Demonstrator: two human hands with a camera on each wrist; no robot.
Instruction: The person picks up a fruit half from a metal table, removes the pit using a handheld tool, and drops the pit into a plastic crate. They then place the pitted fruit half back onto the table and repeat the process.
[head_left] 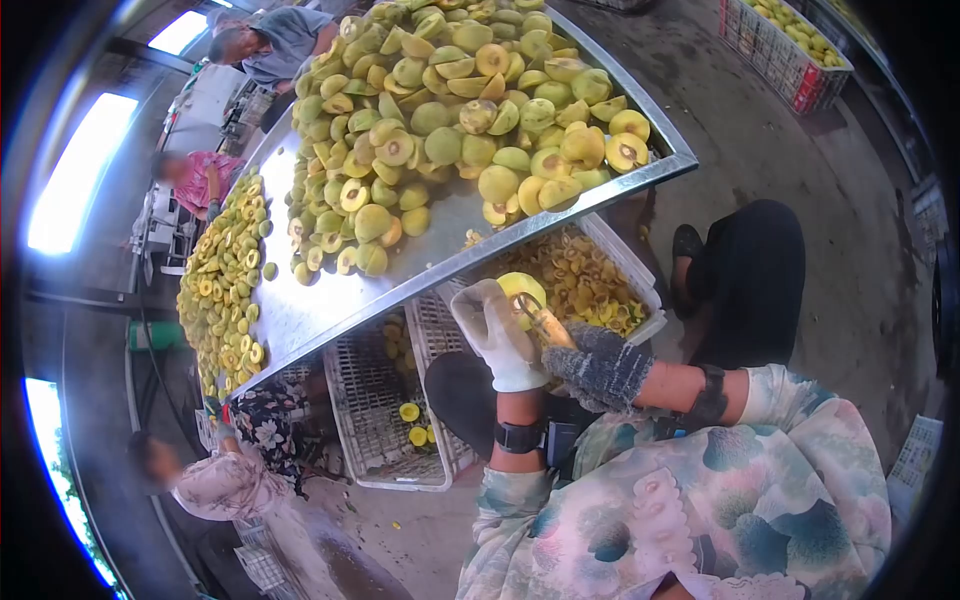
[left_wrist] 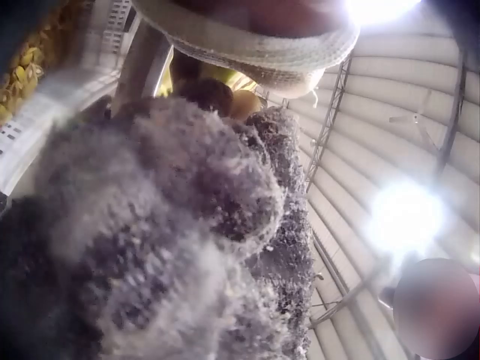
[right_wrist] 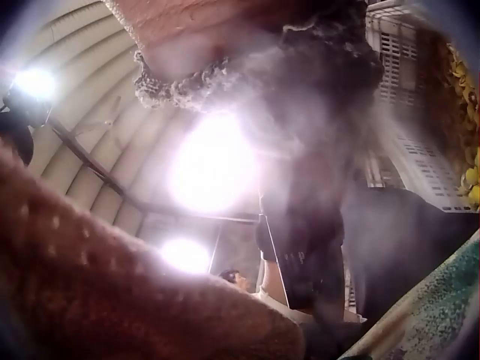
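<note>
My left hand (head_left: 492,335), in a white knit glove, holds a halved yellow-green fruit (head_left: 520,287) with its cut face up. My right hand (head_left: 602,366), in a dark grey fuzzy glove, grips a coring tool (head_left: 550,326) by its tan handle. The tool's metal loop overlaps the cut face of the fruit half. In the left wrist view the grey glove (left_wrist: 172,217) fills most of the picture, and the white cuff (left_wrist: 262,56) shows above it. Glare and the sleeve hide most of the work in the right wrist view.
A metal-edged table (head_left: 430,268) bears heaps of halved fruit (head_left: 440,120). Below its edge stand a crate of brownish scraps (head_left: 645,300) and a white crate (head_left: 365,420) with some fruit pieces. Other people are along the table's left side. A fruit crate (head_left: 770,60) stands at the back right.
</note>
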